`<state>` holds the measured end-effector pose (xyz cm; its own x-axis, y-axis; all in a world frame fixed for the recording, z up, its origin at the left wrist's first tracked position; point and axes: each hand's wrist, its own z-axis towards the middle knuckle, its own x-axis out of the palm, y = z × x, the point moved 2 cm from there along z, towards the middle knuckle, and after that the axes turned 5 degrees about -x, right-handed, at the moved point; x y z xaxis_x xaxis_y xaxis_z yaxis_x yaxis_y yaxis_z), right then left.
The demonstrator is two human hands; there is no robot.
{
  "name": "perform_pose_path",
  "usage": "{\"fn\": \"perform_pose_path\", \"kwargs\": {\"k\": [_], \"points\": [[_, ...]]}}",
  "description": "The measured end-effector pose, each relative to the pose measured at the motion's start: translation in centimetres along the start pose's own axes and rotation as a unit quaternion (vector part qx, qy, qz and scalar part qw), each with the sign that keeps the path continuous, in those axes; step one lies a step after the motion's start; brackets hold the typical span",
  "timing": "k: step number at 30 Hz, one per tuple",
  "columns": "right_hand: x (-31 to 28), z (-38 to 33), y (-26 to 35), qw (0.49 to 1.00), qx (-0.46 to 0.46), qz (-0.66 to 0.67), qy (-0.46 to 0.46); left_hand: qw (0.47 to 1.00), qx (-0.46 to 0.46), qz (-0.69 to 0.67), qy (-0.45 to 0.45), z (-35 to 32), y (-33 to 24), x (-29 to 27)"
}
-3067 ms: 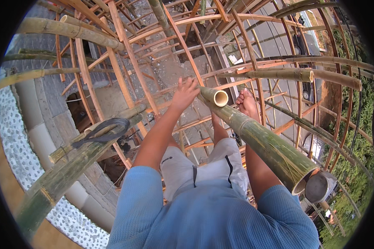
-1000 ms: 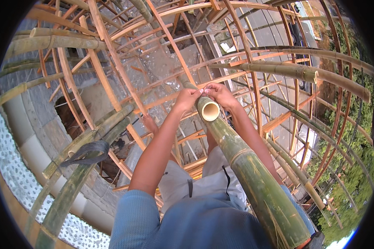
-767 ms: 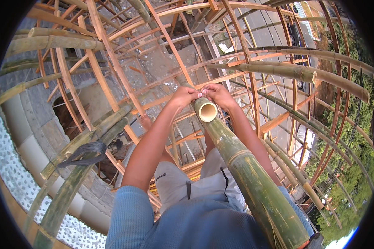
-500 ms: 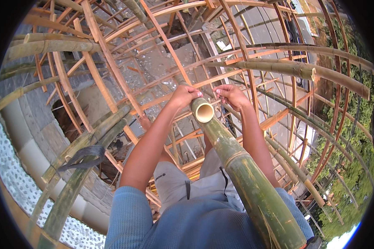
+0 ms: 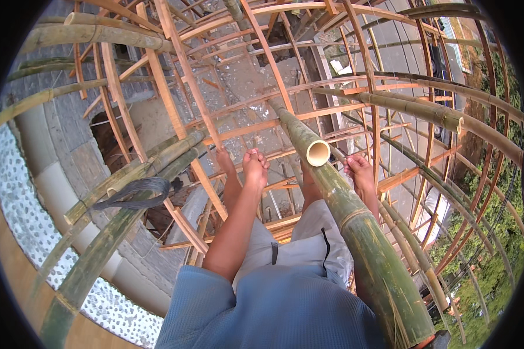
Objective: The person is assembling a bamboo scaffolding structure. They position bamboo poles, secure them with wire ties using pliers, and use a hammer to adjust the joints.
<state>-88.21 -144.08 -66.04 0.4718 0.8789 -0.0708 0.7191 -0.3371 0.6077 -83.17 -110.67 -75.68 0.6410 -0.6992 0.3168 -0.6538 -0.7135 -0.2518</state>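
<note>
A thick green bamboo pole [image 5: 355, 221] is running up from the lower right toward the middle of the view, ending in a cut, hollow, pale-rimmed mouth just between the two hands. Its skin is mottled green with darker rings at the joints. The left hand [image 5: 255, 166] is curling into a fist just left of that open end, seemingly pinching something thin; what it is gripping is too small to tell. The right hand [image 5: 360, 173] is sitting just right of the pole with its fingers bent; whether it is grasping anything cannot be told. Around them a lattice of thin orange-brown bamboo strips [image 5: 262, 125] is crossing in every direction, with the ground showing far below. A second green pole [image 5: 413, 107] is lying across to the right. A grey strap [image 5: 135, 191] is hanging on bundled poles at the left.
</note>
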Motion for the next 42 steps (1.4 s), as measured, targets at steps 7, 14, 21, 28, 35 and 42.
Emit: {"fn": "perform_pose_path", "kwargs": {"k": [7, 14, 21, 28, 35, 42], "points": [[2.2, -9.4, -7.2, 0.995, 0.071, 0.022, 0.07, 0.988, -0.032, 0.102, -0.11, -2.1, 6.3, -15.6], [12.5, -12.1, -7.2, 0.99, -0.025, -0.033, 0.138, 0.71, 0.31, 0.613, 0.153, -15.1, -1.8, -1.2], [16.1, -14.0, -3.8, 0.949, -0.192, -0.186, 0.169, 0.878, 0.0, 0.416, 0.237, -14.5, -0.6, -1.8], [16.4, -14.0, -3.0, 0.928, -0.234, -0.222, 0.186, 0.892, -0.02, 0.411, 0.188, -16.4, -2.0, -0.3], [15.6, -12.8, -2.8, 0.946, -0.208, -0.184, 0.165, 0.813, 0.166, 0.526, 0.187, -17.9, -3.6, 3.4], [17.2, -14.1, -1.9, 0.955, -0.223, 0.01, 0.195, 0.713, 0.266, 0.623, 0.182, -21.6, -6.9, 6.0]]}}
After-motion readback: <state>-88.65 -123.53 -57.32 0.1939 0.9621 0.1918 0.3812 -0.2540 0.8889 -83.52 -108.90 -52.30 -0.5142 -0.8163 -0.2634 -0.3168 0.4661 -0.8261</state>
